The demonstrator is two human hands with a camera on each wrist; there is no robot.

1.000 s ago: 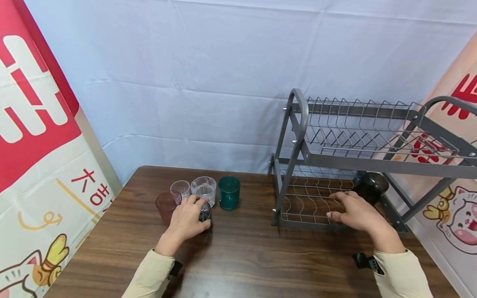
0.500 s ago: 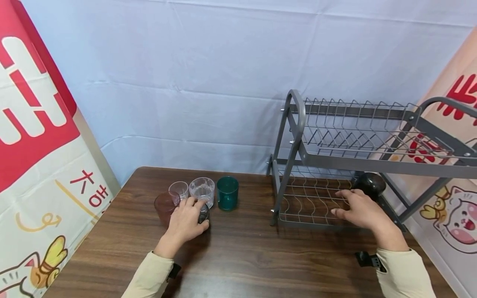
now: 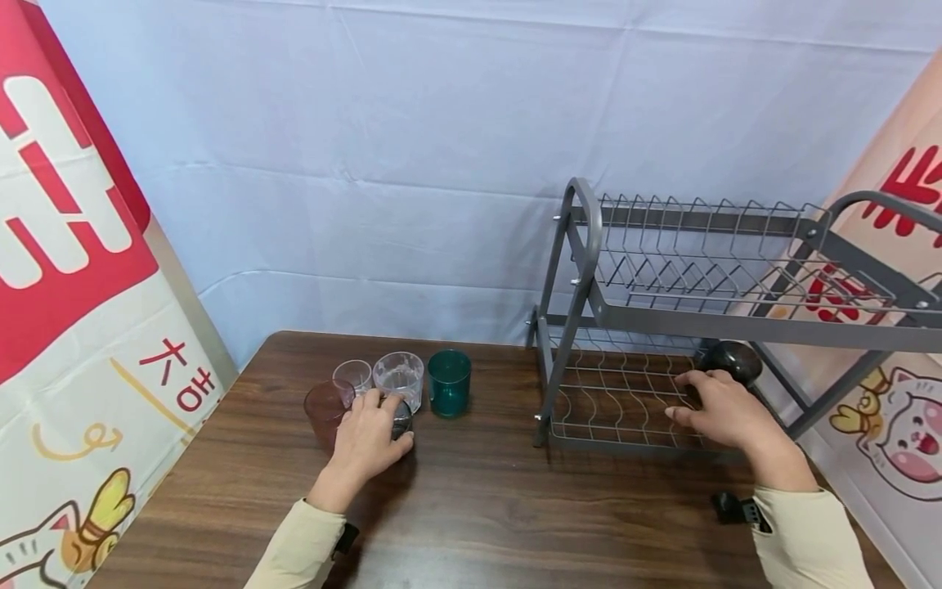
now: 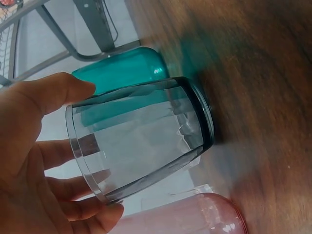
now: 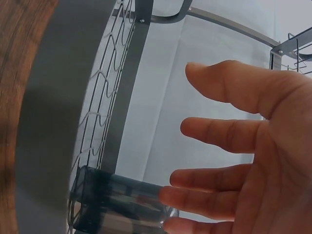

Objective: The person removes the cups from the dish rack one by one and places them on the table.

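My left hand point(image 3: 362, 442) grips a smoky grey drinking glass point(image 4: 141, 139) by its rim, thumb on one side and fingers on the other. The glass stands upright on the table, mostly covered by the hand in the head view. Around it stand a teal glass point(image 3: 450, 383), a reddish glass point(image 3: 324, 409) and two clear glasses, one larger point(image 3: 398, 370) and one smaller point(image 3: 352, 374). Over the lower tier of the dish rack point(image 3: 699, 321), my right hand point(image 3: 724, 417) is held with fingers spread and holds nothing. Just beyond it, a dark glass point(image 5: 122, 202) rests on the rack's wires.
The grey metal rack has two tiers; its upper wire tier point(image 3: 684, 262) overhangs the right hand. Side posts point(image 3: 562, 360) bound the lower tier. A brown wooden table point(image 3: 515, 507) lies under everything, with a pale cloth backdrop point(image 3: 368, 164) behind it.
My right hand has shifted a little to the right over the lower tier. The left hand stays on the grey glass. The head view has shifted slightly.
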